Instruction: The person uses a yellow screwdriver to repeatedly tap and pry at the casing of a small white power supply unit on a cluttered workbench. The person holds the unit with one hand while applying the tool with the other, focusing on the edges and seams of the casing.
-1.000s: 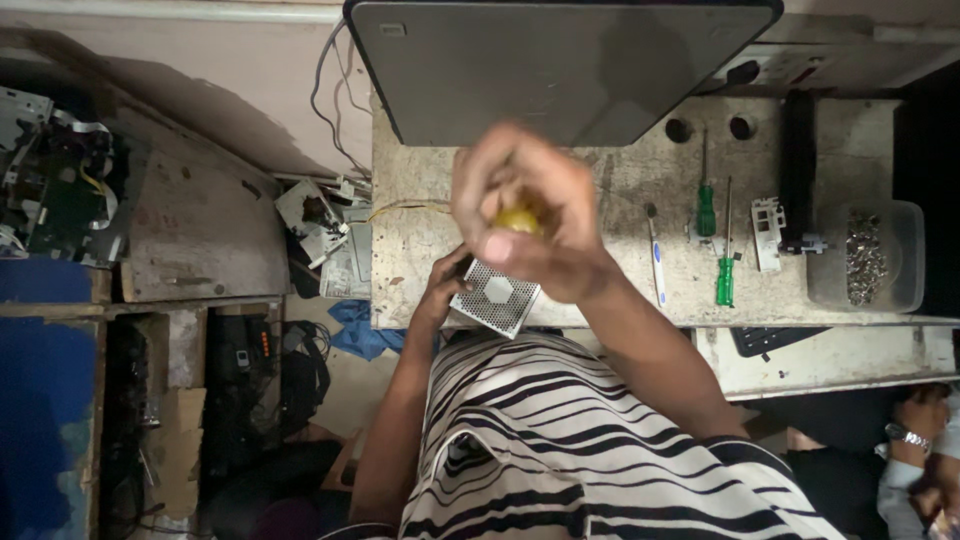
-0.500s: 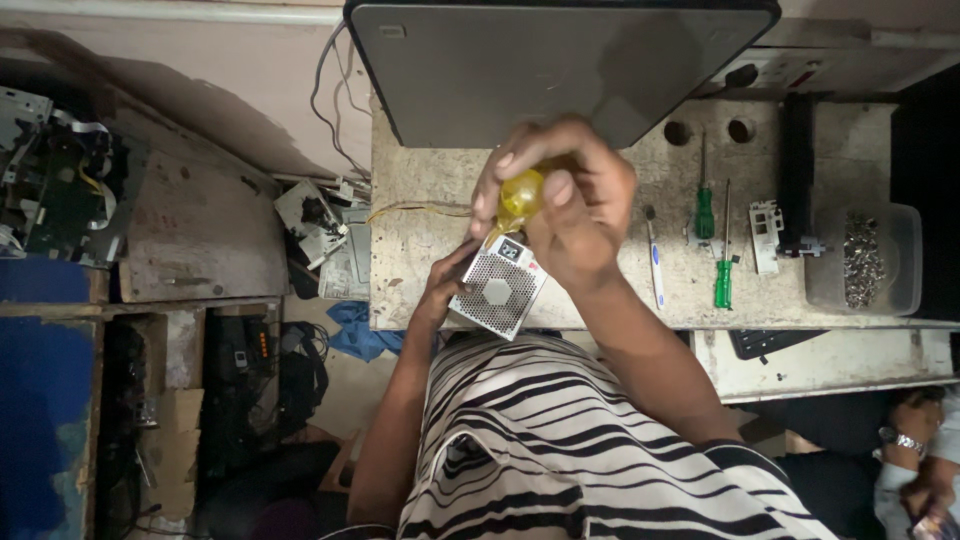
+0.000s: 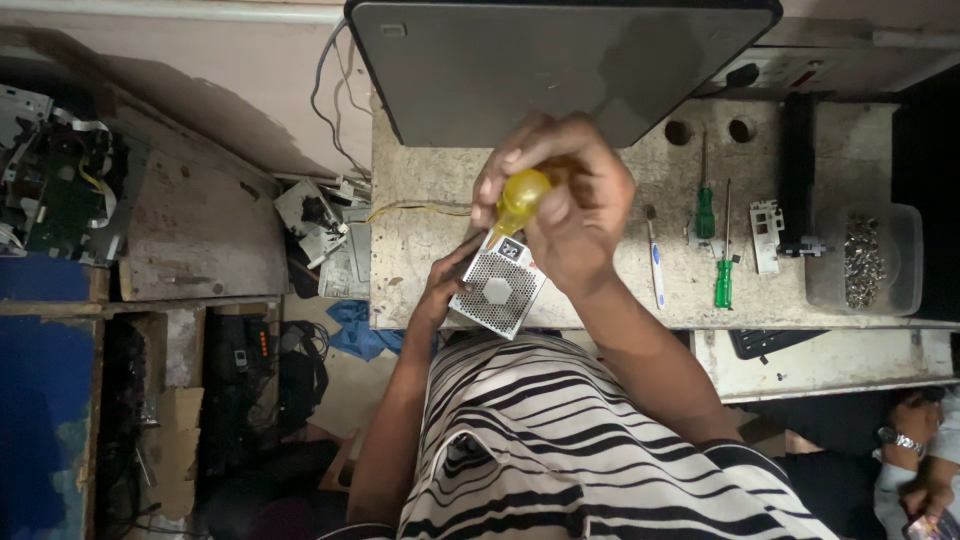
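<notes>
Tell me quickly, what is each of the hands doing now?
Left hand: holding the perforated metal box at its side.
Right hand: closed around the yellow screwdriver handle.

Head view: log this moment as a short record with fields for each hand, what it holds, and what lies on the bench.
right hand: right hand closed around a yellow-handled screwdriver, tip pointing down at the metal box
left hand: left hand grips the perforated metal box at its left edge
bench: worn workbench
tools at right: two green screwdrivers; clear tub of small metal parts
behind: grey laptop lid
bystander: another person's hand, lower right corner
</notes>
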The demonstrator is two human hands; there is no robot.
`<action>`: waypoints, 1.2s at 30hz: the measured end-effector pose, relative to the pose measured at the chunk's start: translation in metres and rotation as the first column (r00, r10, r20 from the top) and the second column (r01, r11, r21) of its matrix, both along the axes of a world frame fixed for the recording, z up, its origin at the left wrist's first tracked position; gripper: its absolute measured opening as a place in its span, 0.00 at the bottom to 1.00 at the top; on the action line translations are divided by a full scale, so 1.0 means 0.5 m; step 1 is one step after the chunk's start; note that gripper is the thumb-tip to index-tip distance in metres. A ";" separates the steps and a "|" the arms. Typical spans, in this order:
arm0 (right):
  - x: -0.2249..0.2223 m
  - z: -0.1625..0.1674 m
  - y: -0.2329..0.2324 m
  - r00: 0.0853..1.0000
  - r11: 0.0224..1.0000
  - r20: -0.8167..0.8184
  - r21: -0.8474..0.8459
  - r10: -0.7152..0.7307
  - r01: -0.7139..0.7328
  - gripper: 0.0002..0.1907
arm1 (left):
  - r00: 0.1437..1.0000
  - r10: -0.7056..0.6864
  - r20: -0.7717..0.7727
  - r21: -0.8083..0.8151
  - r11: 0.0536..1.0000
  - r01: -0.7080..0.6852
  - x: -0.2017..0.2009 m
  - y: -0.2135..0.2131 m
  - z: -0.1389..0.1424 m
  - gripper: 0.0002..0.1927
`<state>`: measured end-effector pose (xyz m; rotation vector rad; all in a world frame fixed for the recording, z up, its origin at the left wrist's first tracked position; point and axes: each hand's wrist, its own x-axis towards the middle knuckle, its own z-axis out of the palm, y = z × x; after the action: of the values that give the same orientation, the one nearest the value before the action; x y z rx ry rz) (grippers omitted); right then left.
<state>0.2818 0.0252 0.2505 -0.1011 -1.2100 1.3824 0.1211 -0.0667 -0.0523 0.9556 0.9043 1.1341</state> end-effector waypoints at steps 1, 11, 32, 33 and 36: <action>0.001 0.000 0.000 1.000 0.999 0.002 -0.046 -0.007 0.007 0.22 | 1.000 0.001 0.003 0.002 1.000 -0.001 0.002 0.002 0.002 0.54; -0.002 0.001 -0.003 0.998 0.996 -0.051 0.087 -0.030 0.035 0.21 | 1.000 -0.001 0.029 -0.011 1.000 0.001 0.004 0.002 0.025 0.54; 0.008 -0.007 -0.016 0.999 0.998 0.039 0.062 -0.022 0.020 0.16 | 0.999 0.008 0.038 -0.009 1.000 -0.008 0.003 0.003 0.009 0.54; 0.010 -0.007 -0.018 0.999 1.000 0.036 0.017 -0.022 0.021 0.18 | 0.999 0.008 0.040 -0.018 1.000 -0.007 0.004 0.004 0.010 0.54; 0.010 -0.007 -0.015 0.999 0.999 -0.041 -0.024 0.032 -0.033 0.18 | 0.999 -0.008 0.045 -0.022 1.000 0.009 0.004 0.004 0.014 0.54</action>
<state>0.2867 0.0178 0.2472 -0.0706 -1.1653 1.4215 0.1230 -0.0647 -0.0452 0.9115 0.8744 1.1322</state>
